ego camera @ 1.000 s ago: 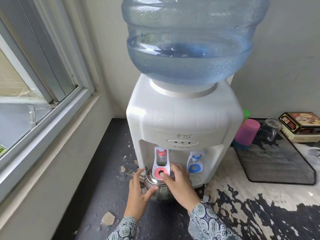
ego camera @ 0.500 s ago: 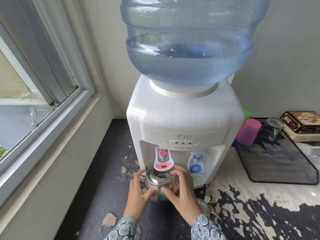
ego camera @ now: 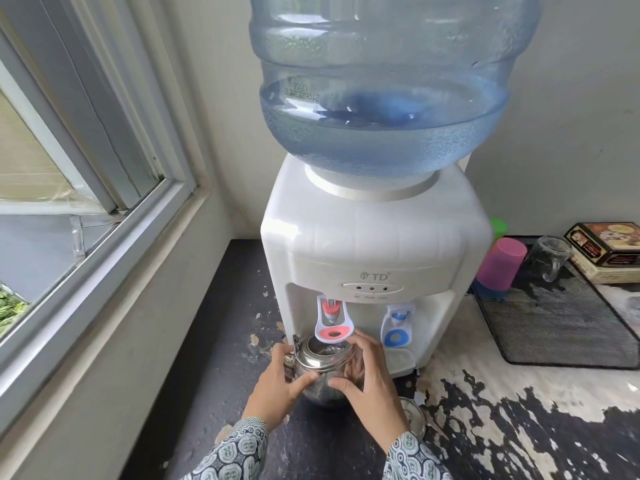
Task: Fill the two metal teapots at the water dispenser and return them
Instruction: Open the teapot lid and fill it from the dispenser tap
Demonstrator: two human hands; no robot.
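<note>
A small shiny metal teapot [ego camera: 320, 367] with its top open stands on the dark counter just under the red tap [ego camera: 333, 326] of the white water dispenser [ego camera: 374, 251]. My left hand [ego camera: 277, 384] grips its left side and my right hand [ego camera: 370, 375] its right side. A round metal lid [ego camera: 412, 415] lies on the counter by my right wrist. A big blue water bottle [ego camera: 384, 84] sits on top of the dispenser. A second teapot is not in view.
The blue tap [ego camera: 396, 327] is to the right of the red one. A black mesh tray [ego camera: 554, 323] at the right holds a pink cup [ego camera: 500, 266] and a glass mug [ego camera: 549, 254]; a box [ego camera: 609, 249] stands behind. A window and wall close the left side.
My right hand left the red tap lever and came down onto the teapot's right side. The lever swung back up. Both hands now hold the pot, drawn slightly toward me.
</note>
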